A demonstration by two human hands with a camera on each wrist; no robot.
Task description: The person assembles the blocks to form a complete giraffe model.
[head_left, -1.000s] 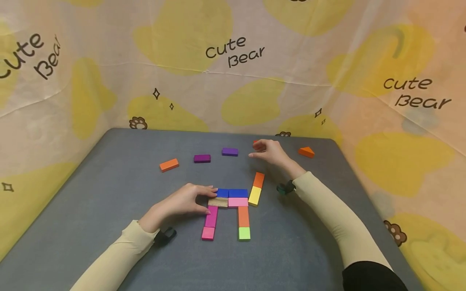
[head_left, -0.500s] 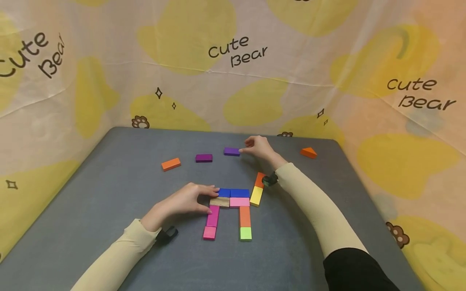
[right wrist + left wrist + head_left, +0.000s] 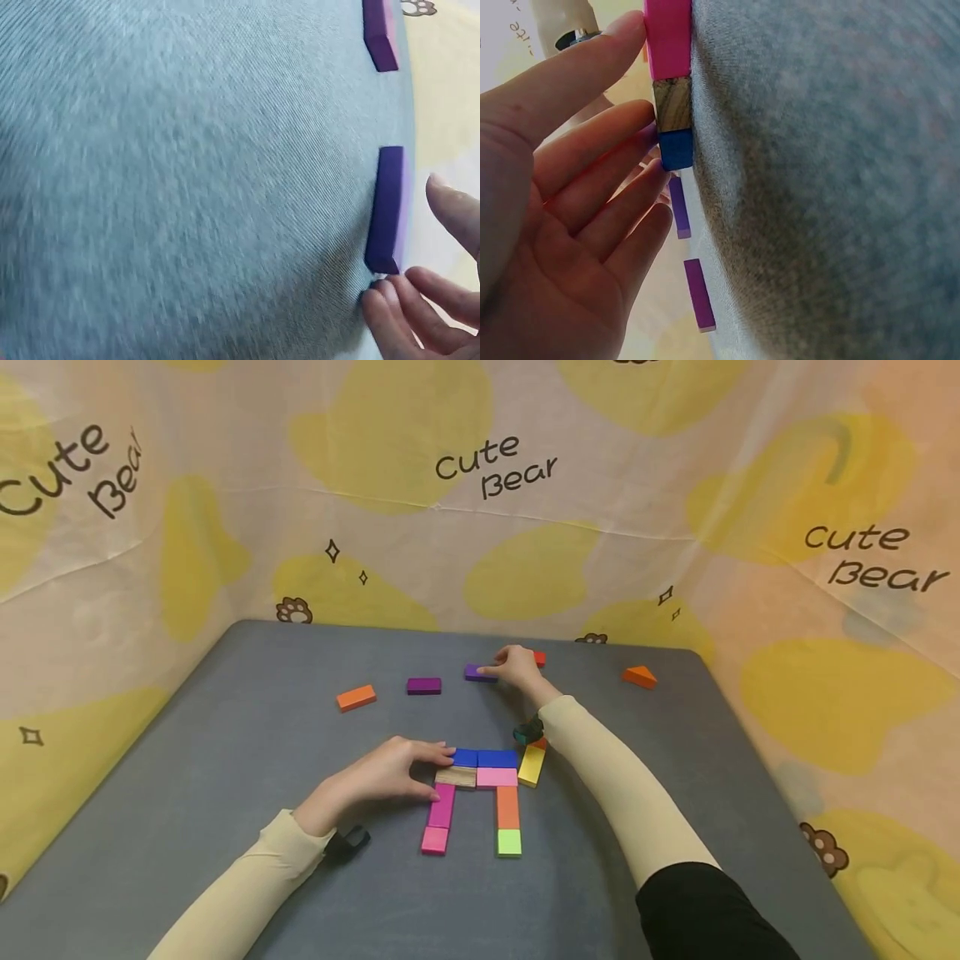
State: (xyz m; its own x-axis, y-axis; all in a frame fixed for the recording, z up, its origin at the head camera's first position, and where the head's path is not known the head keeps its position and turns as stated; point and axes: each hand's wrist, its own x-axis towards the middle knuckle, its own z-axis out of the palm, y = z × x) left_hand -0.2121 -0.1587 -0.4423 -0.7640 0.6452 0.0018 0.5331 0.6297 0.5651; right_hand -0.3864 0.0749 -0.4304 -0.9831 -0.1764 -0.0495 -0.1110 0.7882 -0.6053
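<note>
My left hand rests beside the flat block figure, index fingertip at a blue block and thumb at a magenta block. In the left wrist view its fingers are spread along the magenta, wood-grain and blue block sides. Reaching to the back, my right hand is at the right end of a violet block. Seen from the right wrist, the fingertips are right at the end of that violet block, while the thumb stands apart from it.
Along the back lie an orange block, a dark purple block, a red block and an orange triangle. Pink, orange, green and yellow blocks belong to the figure. Patterned cloth walls the grey table.
My right hand has moved left, from in front of the red block to the violet block, and the red block shows again. The left hand stays at the figure.
</note>
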